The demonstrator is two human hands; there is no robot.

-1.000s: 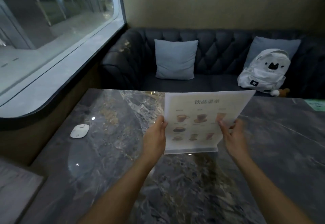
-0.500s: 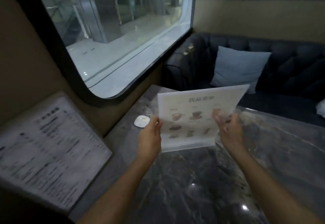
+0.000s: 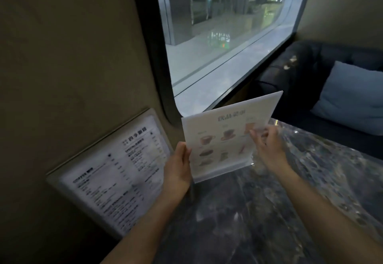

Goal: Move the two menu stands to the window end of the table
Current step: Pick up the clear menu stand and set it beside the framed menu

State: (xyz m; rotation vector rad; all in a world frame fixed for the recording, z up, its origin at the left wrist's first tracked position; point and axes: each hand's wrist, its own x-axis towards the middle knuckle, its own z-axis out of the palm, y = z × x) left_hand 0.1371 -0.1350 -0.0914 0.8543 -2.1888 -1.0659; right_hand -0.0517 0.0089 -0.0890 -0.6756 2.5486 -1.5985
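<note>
I hold a clear acrylic menu stand (image 3: 226, 137) with a white drinks menu showing cups. It is tilted, near the table's window end, its base close to the tabletop. My left hand (image 3: 179, 164) grips its left edge. My right hand (image 3: 267, 147) holds its right edge with fingers on the front. A second menu stand (image 3: 116, 170), with a dense text menu, stands at the left against the beige wall below the window.
The dark marble table (image 3: 259, 212) fills the lower right. The big window (image 3: 217, 35) with a dark frame is ahead. A dark tufted sofa (image 3: 300, 73) with a light blue cushion (image 3: 352, 97) sits at the right.
The view has swung left toward the window and wall. Both hands carried the drinks menu stand from mid-table to the window end, beside the text menu stand. The small white puck is out of sight.
</note>
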